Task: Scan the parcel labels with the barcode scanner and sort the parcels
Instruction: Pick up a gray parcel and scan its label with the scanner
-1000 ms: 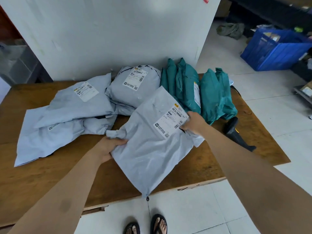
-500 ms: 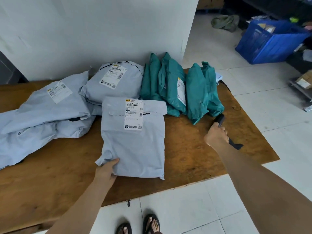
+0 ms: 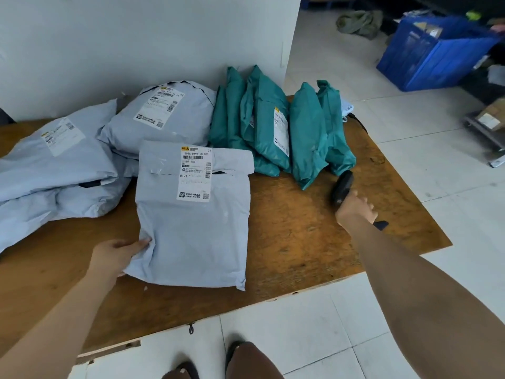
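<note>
A grey parcel (image 3: 196,231) lies flat in the middle of the wooden table (image 3: 295,242), its white label (image 3: 195,173) facing up. My left hand (image 3: 117,254) holds its near left corner, thumb on top. To the right, my right hand (image 3: 355,210) grips the handle of the black barcode scanner (image 3: 341,187), whose head points away toward the green parcels. Several teal parcels (image 3: 273,127) stand leaning in a row at the back. More grey parcels (image 3: 54,160) are piled on the left, one (image 3: 164,119) against the wall.
A white wall (image 3: 136,36) backs the table. A blue plastic crate (image 3: 434,50) stands on the tiled floor at the far right, with a small box (image 3: 489,119) beside it. The table's right edge lies close to the scanner. My feet show below the front edge.
The grey parcel was turned and laid flat with its label up. My right hand let go of it, moved right and closed round the scanner's handle. My left hand slid to the parcel's near corner.
</note>
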The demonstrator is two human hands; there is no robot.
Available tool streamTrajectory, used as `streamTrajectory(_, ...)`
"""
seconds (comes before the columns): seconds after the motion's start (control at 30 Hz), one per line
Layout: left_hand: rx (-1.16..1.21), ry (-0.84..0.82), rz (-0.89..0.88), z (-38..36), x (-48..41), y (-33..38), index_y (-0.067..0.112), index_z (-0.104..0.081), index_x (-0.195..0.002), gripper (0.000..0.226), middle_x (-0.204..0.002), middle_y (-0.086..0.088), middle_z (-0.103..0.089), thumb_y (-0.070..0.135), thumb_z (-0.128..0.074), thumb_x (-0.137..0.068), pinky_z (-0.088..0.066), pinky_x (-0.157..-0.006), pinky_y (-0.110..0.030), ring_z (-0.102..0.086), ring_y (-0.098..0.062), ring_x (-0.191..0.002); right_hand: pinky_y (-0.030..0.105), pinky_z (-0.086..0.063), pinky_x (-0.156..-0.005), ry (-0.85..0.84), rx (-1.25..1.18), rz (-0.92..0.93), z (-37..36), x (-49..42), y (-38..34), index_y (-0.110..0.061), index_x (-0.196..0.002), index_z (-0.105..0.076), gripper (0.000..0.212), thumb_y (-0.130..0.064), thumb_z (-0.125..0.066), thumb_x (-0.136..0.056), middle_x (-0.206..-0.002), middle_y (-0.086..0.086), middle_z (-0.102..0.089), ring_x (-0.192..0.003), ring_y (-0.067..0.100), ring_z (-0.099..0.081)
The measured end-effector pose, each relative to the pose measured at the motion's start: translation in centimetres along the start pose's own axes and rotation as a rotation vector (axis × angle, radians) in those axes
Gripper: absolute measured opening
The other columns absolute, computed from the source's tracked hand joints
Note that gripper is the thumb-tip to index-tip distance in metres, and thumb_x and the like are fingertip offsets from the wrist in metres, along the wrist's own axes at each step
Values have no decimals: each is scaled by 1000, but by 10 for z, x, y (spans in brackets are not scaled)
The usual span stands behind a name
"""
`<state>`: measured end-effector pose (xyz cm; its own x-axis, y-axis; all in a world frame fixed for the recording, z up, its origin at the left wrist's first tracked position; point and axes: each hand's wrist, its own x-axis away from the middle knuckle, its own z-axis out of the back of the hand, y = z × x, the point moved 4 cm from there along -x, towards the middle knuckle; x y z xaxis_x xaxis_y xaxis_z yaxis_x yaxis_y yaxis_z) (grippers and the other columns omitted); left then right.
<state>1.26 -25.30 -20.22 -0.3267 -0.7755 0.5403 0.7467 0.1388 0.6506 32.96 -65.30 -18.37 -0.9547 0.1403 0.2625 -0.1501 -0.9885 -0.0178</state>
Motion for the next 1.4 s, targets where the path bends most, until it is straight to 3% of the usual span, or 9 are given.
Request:
streamTrajectory(0.1,-48,-135,-41,-7,9,10,3,-64,-81,43,-79,-14,-61,44,-74,-76,-45,-62,-32,-55,-25,-71,45,-44,-97,-84,74,142,-4,11,2,-12,-135,-42,54,-17,-61,-85,-133,19,-51,-122,38,-48)
streamTrajectory(0.2,-77,-174,8,-12,19,12,3,-59,-70,44,-67,-13,-52,44,-75,-75,-38,-55,-28,-46,-21,-59,40,-52,-85,-180,65,261,-4,36,-1,-12,-125,-48,47,-26,-61,-82,-119,12,-59,-109,32,-56)
streamTrajectory(0.37,-195,-289,88,-22,34,10,10,-38,-41,56,-42,-6,-37,24,-82,-72,-29,-48,-26,-32,-16,-39,29,-42,-58,-259,-161,401,16,80,-29,-8,-114,-48,36,-35,-52,-91,-85,2,-56,-78,19,-55)
streamTrajectory(0.6,-128,-256,-5,-24,33,1,6,-45,-64,40,-51,-7,-43,23,-81,-74,-30,-45,-24,-37,-18,-44,25,-38,-42,-494,-890,492,49,165,-102,-8,-86,-46,11,-12,-56,-89,-58,8,-45,-44,18,-44)
streamTrajectory(0.77,-173,-265,-77,-27,34,-1,8,-48,-69,37,-64,-8,-52,23,-81,-73,-38,-52,-27,-48,-18,-58,27,-42,-49,-415,-850,503,53,220,-134,-12,-84,-49,14,-15,-62,-79,-63,3,-49,-52,16,-47)
streamTrajectory(1.0,-227,-271,-109,-26,32,-10,3,-54,-83,36,-79,-14,-60,28,-79,-74,-44,-59,-28,-53,-21,-67,23,-42,-43,-639,-1068,410,54,256,-161,-11,-82,-51,10,-4,-58,-81,-56,8,-48,-42,16,-46)
streamTrajectory(1.17,-215,-273,-111,-27,32,-13,12,-43,-70,39,-72,-8,-55,28,-78,-76,-42,-56,-26,-52,-19,-64,23,-43,-45,-767,-1222,301,58,267,-169,-6,-85,-51,6,-3,-56,-84,-60,7,-46,-42,15,-47)
streamTrajectory(1.3,-242,-284,-127,-27,31,-11,14,-43,-73,36,-68,-2,-48,29,-76,-78,-38,-53,-21,-47,-13,-60,22,-43,-45,-762,-1243,293,59,272,-173,-7,-81,-51,7,-3,-56,-84,-58,6,-46,-40,14,-47)
streamTrajectory(1.4,-278,-308,-137,-27,29,-11,10,-50,-86,34,-77,-2,-52,32,-75,-78,-41,-58,-20,-49,-12,-66,21,-44,-45,-720,-1215,311,58,273,-175,-8,-82,-52,6,-4,-56,-85,-58,6,-47,-41,13,-47)
